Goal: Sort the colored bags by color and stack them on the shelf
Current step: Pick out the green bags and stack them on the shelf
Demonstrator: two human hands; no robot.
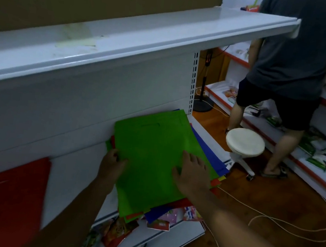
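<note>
Right hand [191, 175] flat, fingers spread, on green bag [154, 159]; left hand [111, 165] pinching its left edge. Topmost on mixed pile, lower shelf [202, 129]. Probably light, floppy, slippery; best gripped by edges.

A white metal shelf [199, 131] carries a mixed stack of flat fabric bags, a green bag [153, 163] uppermost; red bags [6, 192] lie leftward.

On a lower white shelf [205, 135], a green bag [153, 163] tops a mixed pile showing blue bags [205, 150] at its edge, the left hand [111, 166] gripping its left edge, the right hand [191, 176] flat on it, a red bag [6, 192] lying apart at left.
</note>
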